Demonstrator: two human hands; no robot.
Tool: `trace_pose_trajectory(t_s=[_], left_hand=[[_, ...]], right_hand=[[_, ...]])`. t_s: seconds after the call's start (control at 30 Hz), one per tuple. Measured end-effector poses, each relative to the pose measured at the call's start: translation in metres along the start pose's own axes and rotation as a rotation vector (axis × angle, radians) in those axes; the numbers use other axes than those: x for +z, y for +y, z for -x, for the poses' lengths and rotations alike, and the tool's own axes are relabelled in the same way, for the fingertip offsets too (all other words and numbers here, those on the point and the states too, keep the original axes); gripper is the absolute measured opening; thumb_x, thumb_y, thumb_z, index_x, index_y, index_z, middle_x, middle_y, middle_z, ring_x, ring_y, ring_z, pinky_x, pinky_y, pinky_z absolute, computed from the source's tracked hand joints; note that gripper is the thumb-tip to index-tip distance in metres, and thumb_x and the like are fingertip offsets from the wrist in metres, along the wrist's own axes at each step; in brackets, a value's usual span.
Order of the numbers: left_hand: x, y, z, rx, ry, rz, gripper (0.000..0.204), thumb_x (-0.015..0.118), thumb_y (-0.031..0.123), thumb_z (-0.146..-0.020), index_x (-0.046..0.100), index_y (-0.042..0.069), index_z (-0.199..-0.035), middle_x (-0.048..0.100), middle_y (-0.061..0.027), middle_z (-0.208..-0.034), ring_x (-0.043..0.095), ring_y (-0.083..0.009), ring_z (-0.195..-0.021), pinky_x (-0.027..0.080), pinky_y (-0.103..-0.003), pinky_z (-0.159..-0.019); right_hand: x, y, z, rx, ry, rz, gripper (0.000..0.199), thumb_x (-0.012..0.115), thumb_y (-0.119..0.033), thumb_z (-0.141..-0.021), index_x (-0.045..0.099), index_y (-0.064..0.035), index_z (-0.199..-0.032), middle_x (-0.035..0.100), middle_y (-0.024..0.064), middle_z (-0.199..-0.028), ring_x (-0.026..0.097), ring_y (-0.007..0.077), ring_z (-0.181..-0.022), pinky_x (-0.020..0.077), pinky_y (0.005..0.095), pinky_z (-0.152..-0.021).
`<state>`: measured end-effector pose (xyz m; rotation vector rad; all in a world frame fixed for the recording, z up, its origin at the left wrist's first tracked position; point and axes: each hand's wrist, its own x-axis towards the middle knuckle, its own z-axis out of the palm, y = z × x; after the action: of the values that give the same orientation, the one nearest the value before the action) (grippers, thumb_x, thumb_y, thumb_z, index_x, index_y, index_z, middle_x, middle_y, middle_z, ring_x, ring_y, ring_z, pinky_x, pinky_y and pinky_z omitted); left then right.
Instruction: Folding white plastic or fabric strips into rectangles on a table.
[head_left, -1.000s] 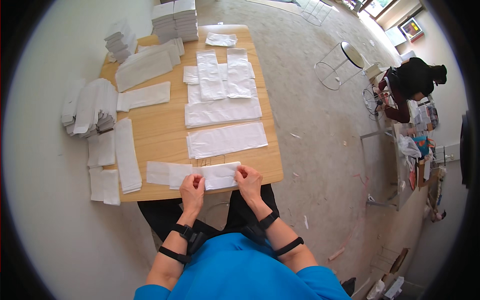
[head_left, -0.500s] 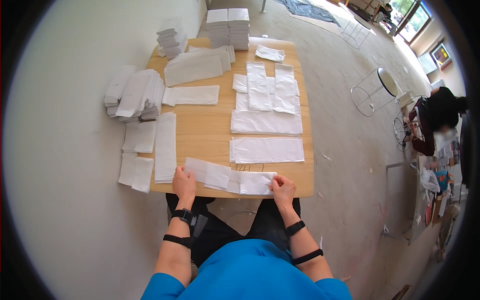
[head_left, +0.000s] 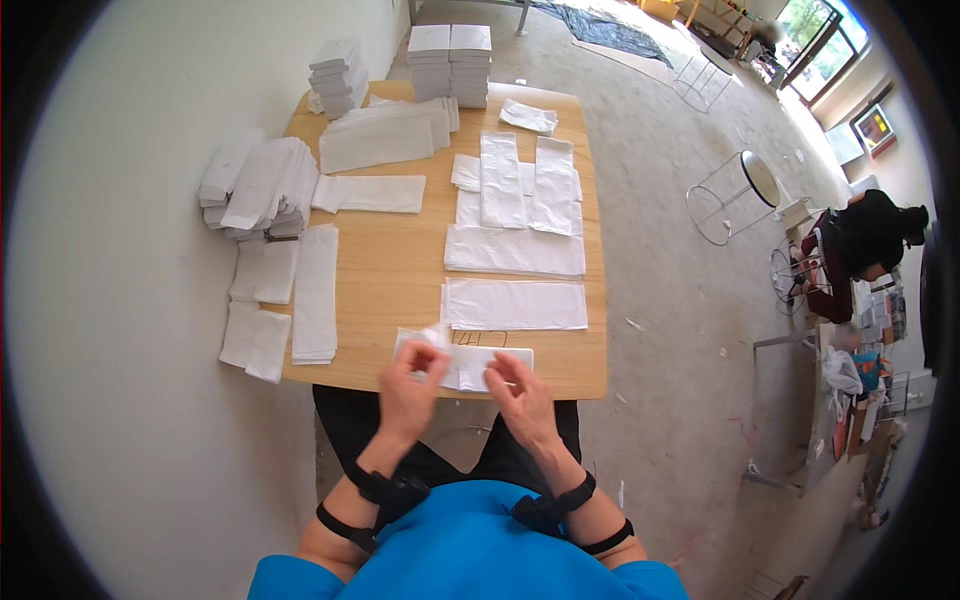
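Note:
At the table's near edge a white paper strip [head_left: 515, 358] lies under my hands, partly folded over. My left hand [head_left: 408, 390] is closed in a pinch on the strip's left part, which is raised and slightly blurred by motion. Over the right part hovers my right hand [head_left: 525, 405], its fingers bent and a little apart, with the fingertips close to a folded flap [head_left: 468, 378]; whether they touch it I cannot tell. Just beyond the strip is a flat stack of white paper strips [head_left: 515, 304].
The wooden table [head_left: 385, 260] carries more flat white strips [head_left: 315, 290], a fanned pile [head_left: 385, 138], a large folded pile [head_left: 265, 190] by the wall and tall stacks [head_left: 430, 65] at the back. A stool [head_left: 762, 178] and a seated person [head_left: 865, 235] are to the right.
My hands have come closer together, the left moving right and lifting its part of the strip, the right moving left off the strip's far right end. The view has shifted slightly.

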<state>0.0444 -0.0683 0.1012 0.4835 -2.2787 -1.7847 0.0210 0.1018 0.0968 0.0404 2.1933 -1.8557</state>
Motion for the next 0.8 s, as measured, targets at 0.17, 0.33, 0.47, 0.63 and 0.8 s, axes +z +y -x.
trace_pose_trajectory(t_s=[0.17, 0.33, 0.47, 0.63, 0.8], left_hand=[[0.029, 0.004, 0.032, 0.245, -0.308, -0.138, 0.023, 0.065, 0.005, -0.085, 0.060, 0.002, -0.107, 0.065, -0.0144, -0.110, 0.065, -0.0304, -0.100, 0.051, -0.037, -0.087], [0.004, -0.041, 0.024, 0.450, -0.209, -0.526, 0.051, 0.063, 0.010, -0.087, 0.045, 0.001, -0.134, 0.044, -0.0167, -0.142, 0.042, -0.0335, -0.132, 0.036, -0.043, -0.108], [0.004, -0.071, 0.019, 0.449, -0.424, -0.756, 0.072, 0.065, 0.021, -0.089, 0.028, -0.001, -0.147, 0.027, -0.0159, -0.155, 0.024, -0.0318, -0.144, 0.019, -0.047, -0.118], [0.005, -0.080, 0.023, 0.454, -0.485, -0.868, 0.071, 0.065, 0.025, -0.089, 0.032, -0.001, -0.145, 0.031, -0.0144, -0.153, 0.027, -0.0294, -0.143, 0.021, -0.045, -0.118], [-0.003, -0.088, 0.026, 0.500, -0.469, -0.981, 0.057, 0.066, 0.026, -0.087, 0.048, -0.001, -0.134, 0.038, -0.0122, -0.149, 0.029, -0.0272, -0.142, 0.021, -0.044, -0.118]], right_hand=[[-0.022, 0.018, -0.006, 0.138, 0.079, 0.014, 0.024, 0.068, -0.021, -0.091, 0.068, 0.0019, -0.099, 0.068, 0.0039, -0.085, 0.064, 0.0115, -0.075, 0.0531, 0.0264, -0.070], [-0.074, 0.058, -0.002, 0.156, 0.242, -0.115, 0.020, 0.067, -0.018, -0.092, 0.069, 0.0013, -0.095, 0.068, 0.0032, -0.084, 0.062, 0.0097, -0.073, 0.0529, 0.0255, -0.065], [-0.101, 0.068, -0.007, 0.144, 0.234, -0.050, 0.022, 0.068, -0.020, -0.091, 0.069, 0.0025, -0.092, 0.067, 0.0031, -0.081, 0.062, 0.0093, -0.070, 0.0521, 0.0255, -0.062], [-0.120, 0.084, -0.019, 0.151, 0.214, 0.048, 0.024, 0.069, -0.021, -0.090, 0.069, 0.0037, -0.089, 0.067, 0.0029, -0.078, 0.061, 0.0091, -0.067, 0.0513, 0.0256, -0.060], [-0.120, 0.081, -0.025, 0.150, 0.173, 0.087, 0.022, 0.067, -0.019, -0.091, 0.069, 0.0031, -0.092, 0.066, 0.0028, -0.080, 0.060, 0.0097, -0.070, 0.0506, 0.0257, -0.063]])
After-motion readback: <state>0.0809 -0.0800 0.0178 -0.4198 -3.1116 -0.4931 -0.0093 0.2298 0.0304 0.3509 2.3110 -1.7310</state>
